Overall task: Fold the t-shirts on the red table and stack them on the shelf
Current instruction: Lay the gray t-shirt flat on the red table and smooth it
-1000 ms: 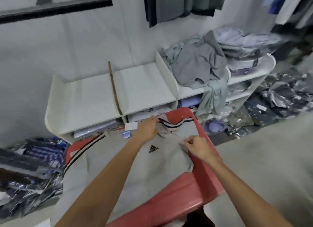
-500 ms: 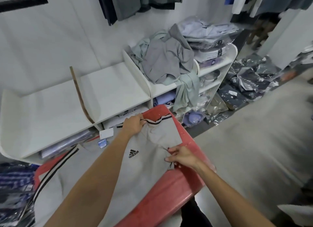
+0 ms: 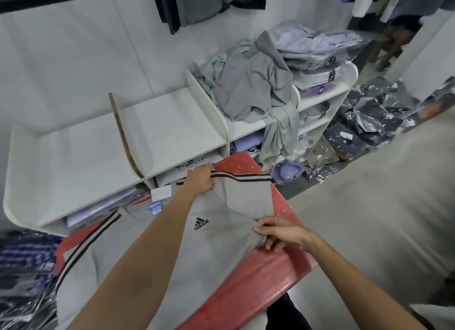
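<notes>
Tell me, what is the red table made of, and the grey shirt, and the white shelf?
The red table looks like hard plastic: smooth, a little shiny, with rounded edges. The grey shirt is soft knit cloth, probably cotton or a blend; it creases and drapes. The white shelf seems to be painted or coated board, matte, with one brown bare edge.

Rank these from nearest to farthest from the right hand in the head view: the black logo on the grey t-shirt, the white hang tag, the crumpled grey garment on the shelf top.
Measured from the right hand:
1. Black logo, just to its left on the t-shirt's chest.
2. White hang tag, farther left, at the table's far edge.
3. Crumpled grey garment, up on the shelf top beyond the table.
</notes>
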